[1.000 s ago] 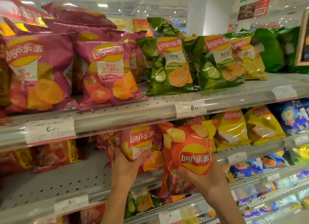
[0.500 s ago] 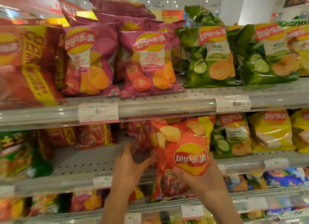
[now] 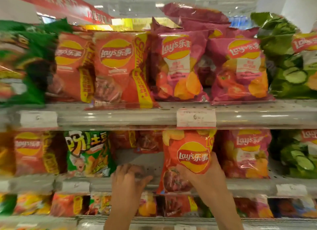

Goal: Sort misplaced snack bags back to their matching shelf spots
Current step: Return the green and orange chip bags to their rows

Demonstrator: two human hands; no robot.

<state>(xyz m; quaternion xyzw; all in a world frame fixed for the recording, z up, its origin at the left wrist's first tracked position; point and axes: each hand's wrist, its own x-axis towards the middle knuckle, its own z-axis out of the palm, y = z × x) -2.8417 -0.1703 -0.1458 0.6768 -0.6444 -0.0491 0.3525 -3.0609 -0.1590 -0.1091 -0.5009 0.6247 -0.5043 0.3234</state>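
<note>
The view has swung leftward along the aisle over the last second: the green cucumber bags [image 3: 295,70] that filled the middle of the frame now sit at the far right edge, and a run of orange-red bags [image 3: 118,70] with yellow side stripes has come into the upper centre-left. The right hand [image 3: 205,176] grips the orange-red Lay's bag [image 3: 187,159] from below and from the side, thumb and fingers wrapped around its lower half, holding it upright in the centre-right of the frame, in front of the middle shelf [image 3: 154,162]. The left hand [image 3: 128,176], which a second ago was on a pink bag, has let that go and now rests on the shelf's front lip just left of the held bag, fingers curled over the edge and holding nothing (as far as the motion blur allows me to judge). Between the green cartoon bag [image 3: 87,154] at centre-left and the held bag lies a bare stretch of perforated shelf, with darker red bags [image 3: 147,142] set far back behind it. That gap, together with the matching orange-red bags directly above, suggests the person has carried the bag to its own flavour section and that it is about to be set down there; it is not yet on the shelf.
</note>
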